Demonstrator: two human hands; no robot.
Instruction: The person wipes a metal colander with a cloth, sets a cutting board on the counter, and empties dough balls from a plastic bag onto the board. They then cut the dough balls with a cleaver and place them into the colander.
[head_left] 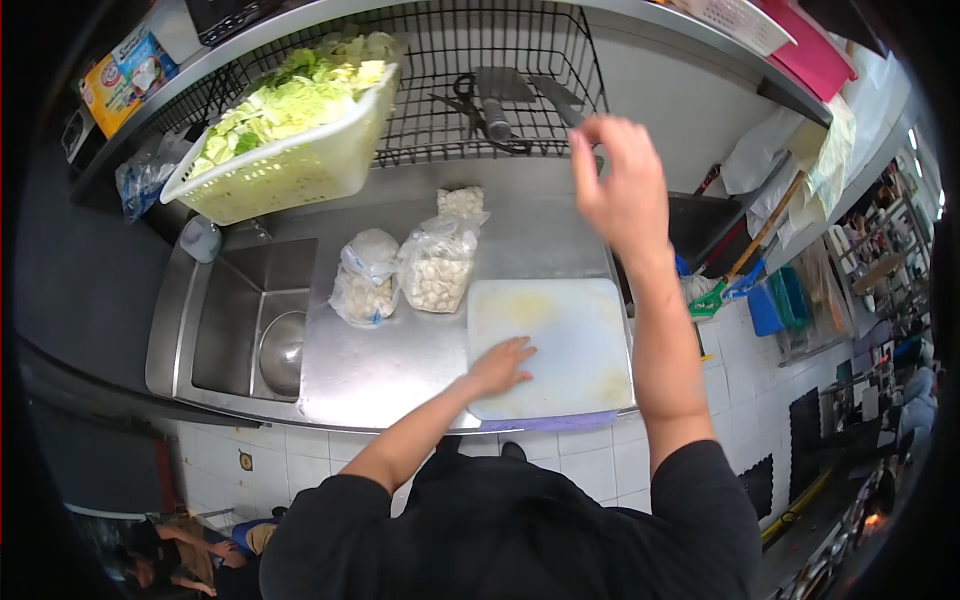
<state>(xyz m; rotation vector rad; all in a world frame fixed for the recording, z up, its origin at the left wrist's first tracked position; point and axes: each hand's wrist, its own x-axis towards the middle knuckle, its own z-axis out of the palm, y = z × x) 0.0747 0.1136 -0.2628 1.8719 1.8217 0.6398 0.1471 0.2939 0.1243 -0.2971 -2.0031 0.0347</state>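
My left hand (505, 367) lies flat on a white cutting board (560, 330), fingers spread, near its left edge. My right hand (625, 185) is raised above the back of the counter in front of the wire rack (420, 130). Its fingers are loosely curved, the thumb stands apart, and nothing shows in its grasp. Closest to it is a knife (556, 95) in the rack, whose handle runs toward my fingertips; whether they touch cannot be seen. Left of that knife lie a cleaver (503, 88) and black-handled scissors (462, 95).
Left of the board stand bags of pale chopped pieces (438, 275), (365, 285). A perforated basket (300, 170) of cut cabbage (290, 105) sits above the sink (255, 320). A shelf edge (690, 20) runs overhead. People (190, 560) are at lower left.
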